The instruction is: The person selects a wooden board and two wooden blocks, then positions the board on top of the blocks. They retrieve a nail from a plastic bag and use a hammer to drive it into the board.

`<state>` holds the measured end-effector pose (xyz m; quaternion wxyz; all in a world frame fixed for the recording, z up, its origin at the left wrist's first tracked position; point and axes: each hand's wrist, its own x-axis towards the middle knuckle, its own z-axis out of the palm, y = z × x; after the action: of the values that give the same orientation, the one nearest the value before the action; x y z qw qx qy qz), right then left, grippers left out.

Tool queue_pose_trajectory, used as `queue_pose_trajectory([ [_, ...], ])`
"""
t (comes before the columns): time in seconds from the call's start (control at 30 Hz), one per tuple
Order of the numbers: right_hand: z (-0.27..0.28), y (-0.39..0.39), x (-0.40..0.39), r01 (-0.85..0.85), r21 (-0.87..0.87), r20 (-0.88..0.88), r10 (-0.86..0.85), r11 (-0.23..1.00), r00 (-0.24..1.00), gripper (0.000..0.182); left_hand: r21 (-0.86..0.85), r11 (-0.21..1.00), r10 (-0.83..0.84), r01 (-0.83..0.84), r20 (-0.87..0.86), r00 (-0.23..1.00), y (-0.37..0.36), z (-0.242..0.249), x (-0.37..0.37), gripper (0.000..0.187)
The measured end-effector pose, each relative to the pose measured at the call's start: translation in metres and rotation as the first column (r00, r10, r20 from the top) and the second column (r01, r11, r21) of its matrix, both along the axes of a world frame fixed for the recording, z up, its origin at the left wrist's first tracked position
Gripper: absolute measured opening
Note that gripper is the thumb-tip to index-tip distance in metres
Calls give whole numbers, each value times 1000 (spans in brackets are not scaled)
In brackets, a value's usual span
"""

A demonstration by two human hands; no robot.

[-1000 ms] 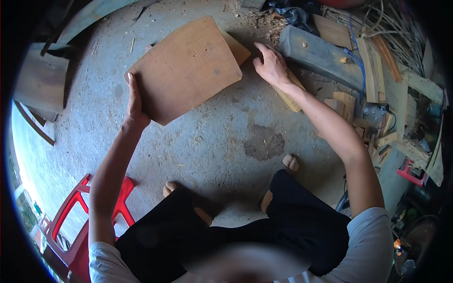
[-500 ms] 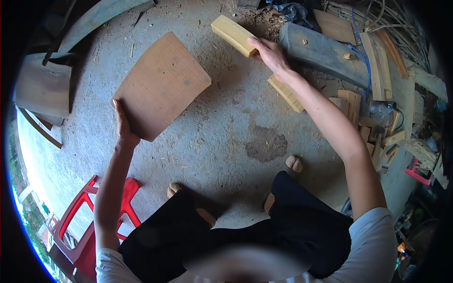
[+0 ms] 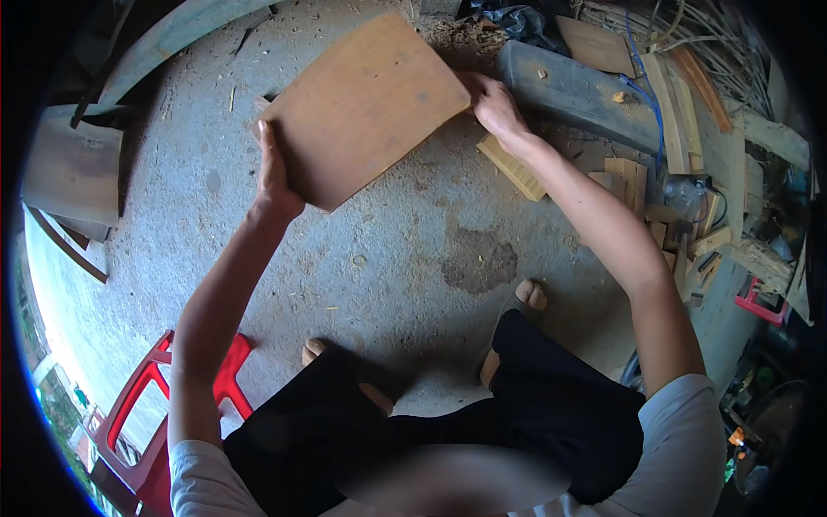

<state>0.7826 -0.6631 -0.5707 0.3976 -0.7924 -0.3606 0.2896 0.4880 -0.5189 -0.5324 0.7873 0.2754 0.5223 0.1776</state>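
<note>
Shifted rightward, brown board (image 3: 370, 112) held by left hand (image 3: 277, 179) now overlaps right hand (image 3: 497, 110), whose grip is hidden; seemingly being positioned, calling for steady support

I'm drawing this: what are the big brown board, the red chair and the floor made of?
The brown board: probably wood or plywood, smooth-looking, with faint grain-like lines and small dark marks.
The red chair: likely moulded plastic, slightly glossy, with rounded edges.
The floor: seemingly bare concrete, grey, rough and blotchy.

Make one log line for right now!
left hand: holds brown board | right hand: at board's edge, fingertips hidden | yellow block: on floor
</note>
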Motion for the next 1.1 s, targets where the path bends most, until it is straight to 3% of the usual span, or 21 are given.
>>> queue_pose_trajectory([
  [0.07, 5, -2, -2, 123, 48, -517, -81, 991, 852, 35, -15, 999, 31, -31, 2, 1000, -5, 4, 21, 96],
  [0.1, 7, -5, -2, 138, 47, -515, -95, 989, 852, 35, -16, 1000, 16, -16, 3, 1000, -5, 2, 26, 96],
  [0.17, 14, -7, 2, 215, 12, -707, -144, 976, 692, 39, -31, 999, 36, -36, -13, 999, -3, -6, 36, 91],
  [0.2, 27, -11, -2, 285, -27, -731, -213, 958, 648, 37, -30, 999, 18, -18, -11, 1000, 0, -21, 39, 91],
  [0.27, 32, -24, 1, 255, -58, -726, -216, 965, 653, 36, 64, 997, 23, -38, 216, 976, 8, -50, 37, 84],
  [0.37, 42, -51, 3, 146, -101, -693, -175, 984, 699, 33, 46, 998, 22, -33, 226, 974, 8, -52, 38, 82],
  [0.43, 53, -69, 2, -15, -143, -720, -94, 990, 687, 32, 43, 999, 14, -25, 252, 968, 0, -42, 37, 82],
  [0.53, 55, -92, 3, -26, -130, -681, -70, 991, 728, 30, -97, 995, 16, 5, 208, 978, 3, -35, 35, 73],
  [0.63, 51, -113, 1, 1, -129, -636, -84, 992, 767, 29, -31, 999, -18, 23, 149, 989, 2, -30, 32, 62],
  [0.73, 45, -139, -2, 0, -198, -647, -130, 980, 751, 26, -77, 992, -74, 98, 267, 961, 20, -52, 18, 41],
  [0.8, 47, -157, -8, -29, -166, -511, -61, 986, 857, 25, -104, 974, -159, 199, 309, 938, 36, -70, 7, 42],
  [0.87, 48, -183, -6, -17, -172, -417, -57, 985, 907, 25, -61, 972, -197, 226, 312, 929, 27, -61, 9, 57],
  [0.9, 47, -195, -6, 14, -104, -149, -29, 994, 988, 21, -45, 980, -175, 193, 262, 949, 23, -55, 13, 60],
  [0.93, 45, -203, -9, 15, -29, 127, -11, 999, 992, 17, -49, 981, -172, 189, 249, 953, 21, -48, 14, 60],
  [0.97, 38, -219, -9, 43, 112, 225, -67, 993, 972, 27, -48, 982, -165, 180, 229, 959, 19, -42, 14, 60],
  [1.03, 58, -247, -17, 218, 77, 617, -218, 973, 756, 51, -49, 985, -153, 168, 222, 963, 18, -34, 16, 59],
  [1.1, 53, -278, -19, 419, 123, 696, -379, 900, 610, 72, -48, 986, -146, 162, 236, 961, 14, -27, 16, 64],
])
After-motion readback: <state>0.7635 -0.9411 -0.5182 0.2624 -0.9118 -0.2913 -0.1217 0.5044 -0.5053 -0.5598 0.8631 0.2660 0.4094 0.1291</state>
